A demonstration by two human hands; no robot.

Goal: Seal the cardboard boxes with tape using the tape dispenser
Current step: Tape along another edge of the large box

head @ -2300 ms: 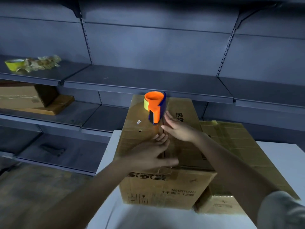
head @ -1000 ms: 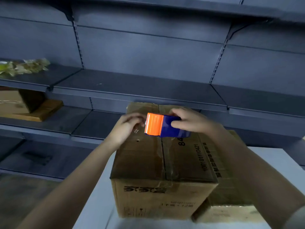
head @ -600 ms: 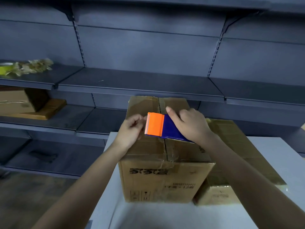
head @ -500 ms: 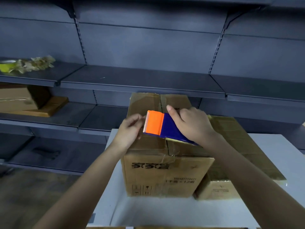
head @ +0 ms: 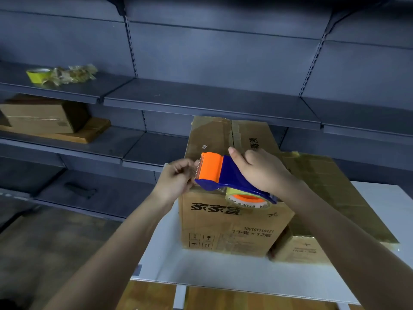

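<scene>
A tall cardboard box (head: 225,229) with black print stands on a white table (head: 201,269). My right hand (head: 259,171) grips the blue handle of an orange and blue tape dispenser (head: 220,173), held above the box's near top edge. Its tape roll (head: 247,199) hangs below the handle. My left hand (head: 176,179) pinches at the toothed cutter end, where the tape's free end is; the tape itself is hard to make out. A second, lower box (head: 324,193) wrapped in tape lies to the right of the tall one.
Dark metal shelves (head: 201,101) run behind the table. On the upper left shelf lie a yellow tape roll (head: 38,74) and crumpled tape scraps (head: 71,73). A cardboard box (head: 40,115) on a wooden board (head: 89,133) sits on the lower left shelf.
The dispenser stood on the box top; my right hand picked it up and turned it sideways. My left hand came to its cutter end. Both have since moved toward the box's near edge.
</scene>
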